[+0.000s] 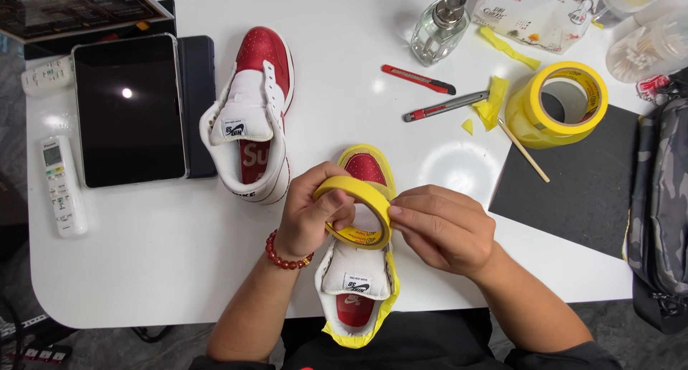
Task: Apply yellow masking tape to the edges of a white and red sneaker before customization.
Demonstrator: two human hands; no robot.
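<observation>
A small roll of yellow masking tape [356,211] is held up between both hands over a red and white sneaker [356,287]. That sneaker lies near the table's front edge, its sole rim wrapped in yellow tape. My left hand [309,216], with a red bead bracelet on the wrist, grips the roll's left side. My right hand [446,228] pinches the roll's right edge with thumb and fingertips. A second, untaped red and white sneaker [254,119] lies to the upper left.
White table [165,255] carries a dark tablet [129,108], a white remote [63,187], two utility knives [419,79] [446,106], a glass bottle [438,27], large yellow tape rolls [557,103], a wooden stick [524,152], a black mat [577,187]. A camouflage bag [659,205] hangs at right.
</observation>
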